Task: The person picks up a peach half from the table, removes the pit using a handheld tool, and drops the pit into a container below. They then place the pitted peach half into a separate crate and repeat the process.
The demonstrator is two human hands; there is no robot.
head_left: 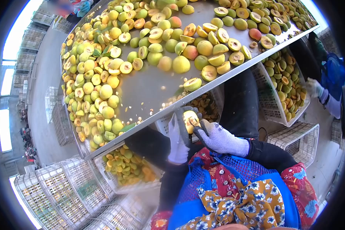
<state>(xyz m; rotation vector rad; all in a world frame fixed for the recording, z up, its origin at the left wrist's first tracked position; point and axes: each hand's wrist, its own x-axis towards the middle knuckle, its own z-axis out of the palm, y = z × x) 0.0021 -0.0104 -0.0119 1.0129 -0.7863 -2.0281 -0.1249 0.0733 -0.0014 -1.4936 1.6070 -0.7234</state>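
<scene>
My left hand (179,135), in a white glove with dark grey fingers, is closed around a halved apricot (189,121), its yellow cut face turned up. My right hand (217,137), gloved the same way, presses its closed fingertips against that cut face. A thin dark shape shows at those fingertips; I cannot tell what it is. Both hands are just below the metal edge (203,90) of the sorting table, over a crate (163,125) with fruit pieces and pale pits in it. Another apricot half (192,84) lies on the table just beyond the edge.
Whole and halved apricots (103,92) cover much of the metal table (145,86). Fruit-filled crates stand under the edge at left (132,186) and right (270,94). Plastic crates (61,188) are at lower left. A co-worker's gloved hand (314,87) is at right.
</scene>
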